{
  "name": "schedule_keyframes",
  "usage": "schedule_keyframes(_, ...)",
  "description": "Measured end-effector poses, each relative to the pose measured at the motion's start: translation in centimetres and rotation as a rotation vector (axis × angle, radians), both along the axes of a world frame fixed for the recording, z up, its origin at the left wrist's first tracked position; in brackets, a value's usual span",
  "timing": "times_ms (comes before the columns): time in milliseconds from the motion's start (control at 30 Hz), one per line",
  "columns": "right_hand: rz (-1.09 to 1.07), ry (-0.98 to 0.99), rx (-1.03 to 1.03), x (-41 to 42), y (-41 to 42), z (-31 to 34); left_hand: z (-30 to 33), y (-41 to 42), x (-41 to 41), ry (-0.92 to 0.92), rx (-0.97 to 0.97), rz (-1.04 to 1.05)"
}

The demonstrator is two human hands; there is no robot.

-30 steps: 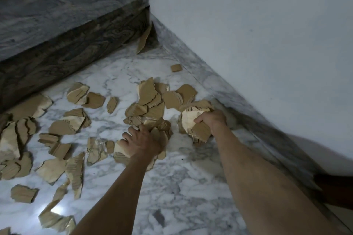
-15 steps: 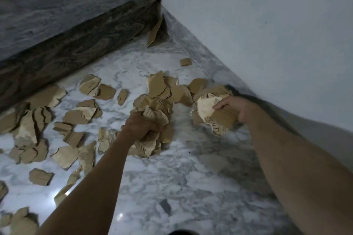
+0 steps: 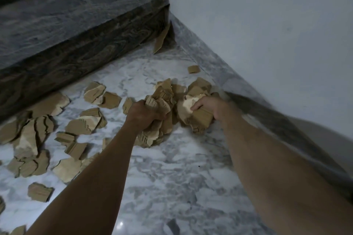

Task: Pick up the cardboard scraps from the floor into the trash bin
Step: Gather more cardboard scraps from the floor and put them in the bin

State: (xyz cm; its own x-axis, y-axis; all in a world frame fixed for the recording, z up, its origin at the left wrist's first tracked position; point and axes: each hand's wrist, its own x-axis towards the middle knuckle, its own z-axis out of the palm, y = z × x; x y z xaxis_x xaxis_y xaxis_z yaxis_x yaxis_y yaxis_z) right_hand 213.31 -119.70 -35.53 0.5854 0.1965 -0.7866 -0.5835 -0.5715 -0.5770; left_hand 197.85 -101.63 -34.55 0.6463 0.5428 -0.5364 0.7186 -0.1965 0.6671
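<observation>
Your left hand (image 3: 145,112) is gripping a wad of torn, corrugated cardboard scraps (image 3: 158,105); your right hand (image 3: 208,106) is clutching another jagged bunch, both near the veined marble floor's (image 3: 172,177) wall-side edge.

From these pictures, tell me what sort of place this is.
Most likely the foot of an indoor staircase, in a corner. A dark stone step rises at the back, the floor is white veined marble, and a plain pale wall closes the right side. Torn cardboard scraps litter the floor.
</observation>
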Motion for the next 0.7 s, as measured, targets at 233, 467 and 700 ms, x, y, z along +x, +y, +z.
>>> schedule_keyframes(233,0.126,-0.132,-0.092,-0.1,0.6,-1.5,-4.9,1.0,3.3,0.201,0.188,-0.324)
schedule_keyframes(467,0.178,-0.216,-0.278,-1.3,1.9,-1.3,-2.4,-1.1,3.6,0.092,-0.039,-0.223)
schedule_keyframes(700,0.370,-0.212,-0.167,2.6,0.2,2.1,-2.5,0.1,1.7,-0.081,-0.334,-0.031)
